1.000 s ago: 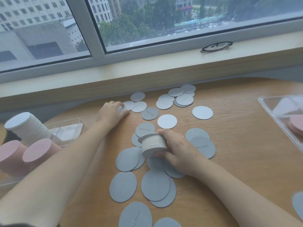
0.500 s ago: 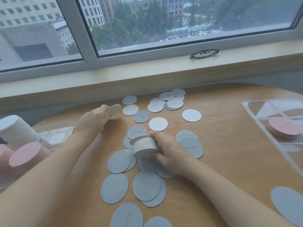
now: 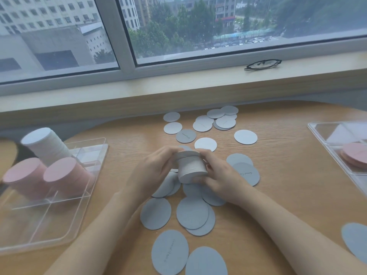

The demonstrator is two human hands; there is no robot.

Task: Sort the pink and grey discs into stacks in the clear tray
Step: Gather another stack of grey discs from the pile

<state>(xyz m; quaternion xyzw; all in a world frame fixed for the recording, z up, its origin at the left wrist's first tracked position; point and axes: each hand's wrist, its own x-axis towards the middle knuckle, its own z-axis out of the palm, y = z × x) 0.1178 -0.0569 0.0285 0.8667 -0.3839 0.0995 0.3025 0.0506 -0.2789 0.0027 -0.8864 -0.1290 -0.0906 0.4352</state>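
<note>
Wooden desk (image 3: 288, 191), rounded far edge, set against pale windowsill (image 3: 139, 90). Black-framed glasses (image 3: 263, 64) lay folded on sill, right. Window (image 3: 198, 26) above showed buildings, trees, parked cars.

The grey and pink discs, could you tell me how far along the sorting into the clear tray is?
Done: two pink stacks and one tall grey stack stand in the clear tray on the left. In hand: the left hand and right hand both hold a small grey stack, not yet in the tray. Left: many loose grey discs on the table, and a few pink discs in the right tray.
</note>
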